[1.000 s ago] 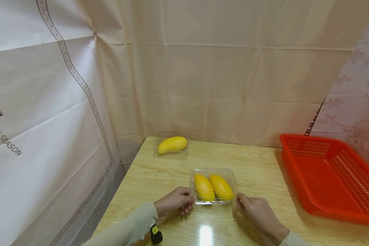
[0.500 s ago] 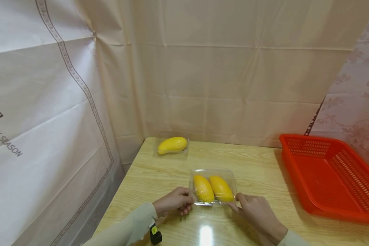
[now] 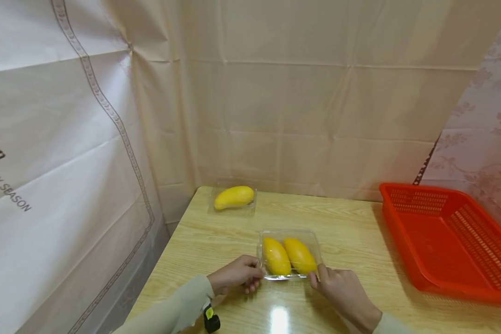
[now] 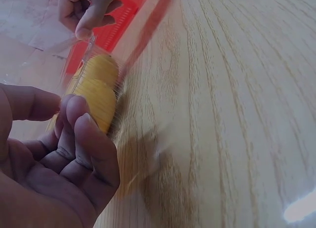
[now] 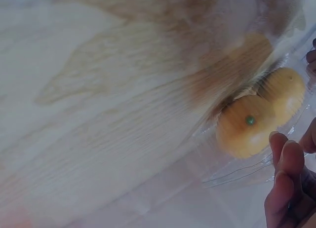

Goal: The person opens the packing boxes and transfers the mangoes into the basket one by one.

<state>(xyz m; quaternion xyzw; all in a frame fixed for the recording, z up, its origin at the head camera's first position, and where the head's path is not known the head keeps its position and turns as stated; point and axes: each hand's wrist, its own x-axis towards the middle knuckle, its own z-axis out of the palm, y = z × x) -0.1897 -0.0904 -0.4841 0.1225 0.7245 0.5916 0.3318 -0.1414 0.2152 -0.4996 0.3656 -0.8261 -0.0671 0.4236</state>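
A clear plastic fruit box [image 3: 277,278] with two mangoes [image 3: 277,256] inside sits on the table, its lid lying over them. My left hand [image 3: 240,272] pinches the box's front left corner between thumb and fingertips. At the front right corner, my right hand [image 3: 343,291] has thumb and index finger closed on the rim. From the right wrist view, the mangoes [image 5: 245,127] show their rounded ends through the plastic, one bearing a green spot. The left wrist view shows the left thumb and fingers [image 4: 94,144] meeting at the rim, with the other hand [image 4: 89,13] beyond.
A second clear box holding a single yellow mango [image 3: 234,197] stands at the table's back left corner. On the right is a red perforated plastic basket [image 3: 438,246]. Hanging cloths [image 3: 309,116] enclose the wooden table [image 3: 338,218] behind and at both sides.
My right hand has slid slightly left along the front rim, its thumb now closer under the right mango. The left hand and the box have hardly moved.
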